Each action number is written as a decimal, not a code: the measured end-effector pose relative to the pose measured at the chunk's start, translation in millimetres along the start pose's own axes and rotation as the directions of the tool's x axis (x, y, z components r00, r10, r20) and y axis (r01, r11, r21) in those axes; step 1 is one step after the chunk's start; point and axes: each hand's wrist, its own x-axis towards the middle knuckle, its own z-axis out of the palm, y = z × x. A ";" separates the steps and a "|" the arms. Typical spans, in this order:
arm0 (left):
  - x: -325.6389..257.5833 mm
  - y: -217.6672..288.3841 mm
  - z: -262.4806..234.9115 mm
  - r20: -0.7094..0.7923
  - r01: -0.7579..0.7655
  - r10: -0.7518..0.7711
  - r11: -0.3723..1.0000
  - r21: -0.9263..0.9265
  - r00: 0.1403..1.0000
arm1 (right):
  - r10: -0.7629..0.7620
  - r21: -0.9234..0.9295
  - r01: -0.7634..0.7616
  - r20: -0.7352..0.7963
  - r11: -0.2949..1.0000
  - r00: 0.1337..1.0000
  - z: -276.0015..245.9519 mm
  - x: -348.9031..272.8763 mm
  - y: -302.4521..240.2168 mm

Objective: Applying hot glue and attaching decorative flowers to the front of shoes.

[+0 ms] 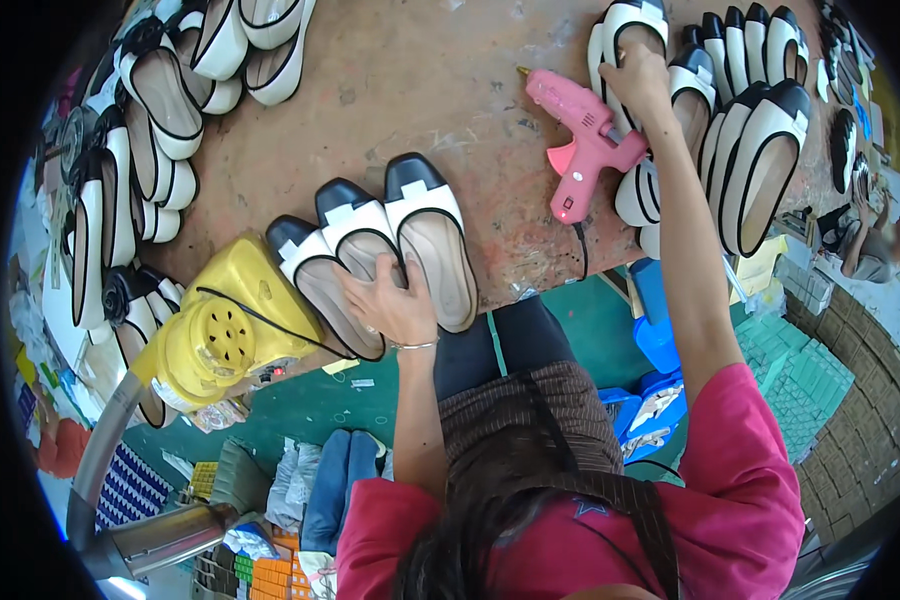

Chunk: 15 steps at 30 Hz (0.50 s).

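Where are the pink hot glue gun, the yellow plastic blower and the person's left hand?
pink hot glue gun [588,135]: head view, on the body above the trigger.
yellow plastic blower [232,322]: head view, on the round vented housing.
left hand [395,305]: head view, on the back of the hand, resting on the shoes.

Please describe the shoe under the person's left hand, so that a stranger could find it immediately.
Start at the yellow machine on the near left edge of the brown table. Right of it lie three cream flats with black toes, side by side. The left hand rests on the middle shoe, the only one with a neighbour on each side.
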 end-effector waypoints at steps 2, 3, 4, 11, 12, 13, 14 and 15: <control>4.7 -15.1 -7.3 -0.017 0.065 -0.065 0.998 0.023 0.998 | -0.037 0.008 0.037 0.006 0.999 0.999 -6.5 -6.2 -13.9; 4.4 -18.3 -7.9 -0.016 0.071 -0.071 0.997 0.032 0.997 | 0.025 -0.057 -0.020 0.093 0.998 0.995 -10.3 -8.2 -18.6; 3.9 -21.7 -8.6 -0.028 0.051 -0.050 0.998 0.047 0.998 | 0.050 -0.104 -0.036 0.135 0.994 0.990 -11.5 -11.4 -25.2; 1.0 -19.1 -12.3 0.028 0.035 -0.038 0.991 0.126 0.999 | -0.146 0.008 0.147 -0.002 0.989 0.989 6.5 -2.2 8.2; -0.5 -22.1 -11.1 0.035 0.037 -0.042 0.990 0.138 0.999 | -0.175 0.035 0.176 -0.039 0.984 0.984 1.4 -3.7 3.2; -1.1 -20.0 -7.3 0.047 0.034 -0.040 0.991 0.127 0.998 | -0.198 0.039 0.201 -0.082 0.979 0.977 -19.7 -4.4 3.5; -1.2 -19.3 -3.4 0.055 0.013 -0.021 0.991 0.131 0.998 | -0.115 0.144 0.136 -0.144 0.980 0.983 -30.6 -6.8 7.3; -2.2 -22.3 -5.6 0.055 0.021 -0.030 0.988 0.154 0.998 | -0.179 0.282 0.269 -0.307 0.921 0.935 -23.7 -5.2 12.7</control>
